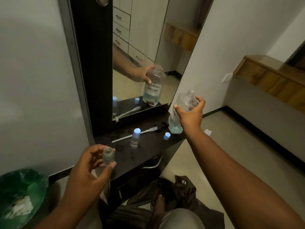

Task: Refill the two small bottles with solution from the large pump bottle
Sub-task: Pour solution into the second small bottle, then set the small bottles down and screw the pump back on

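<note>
The left grip (92, 162) is closed around an uncapped small bottle (108, 155), thumb on one side and fingers curled behind it, holding it upright above the near edge of the dark desk (145, 156). The bottle's neck is open; whether it holds any liquid cannot be told.

The right grip (191, 113) is wrapped around the upper body of the large bottle (179, 113), which has its pump removed and its neck open. The bottle leans slightly, its base at the far right end of the desk; contact with the surface cannot be confirmed. Blue-tinted solution fills only its lowest part.

Between the two grips, on the desk, stands the second small bottle (135, 138), upright with a light blue cap on. Just left of the large bottle's base lies a loose blue cap (167, 136). The pump assembly (140, 133) lies flat behind the capped bottle, its dip tube stretching toward the left grip's side.

Beyond the right grip a mirror (148, 47) reflects the large bottle and the hand on it. Below the left grip, on the floor, is a bin with a green liner (23, 192).
</note>
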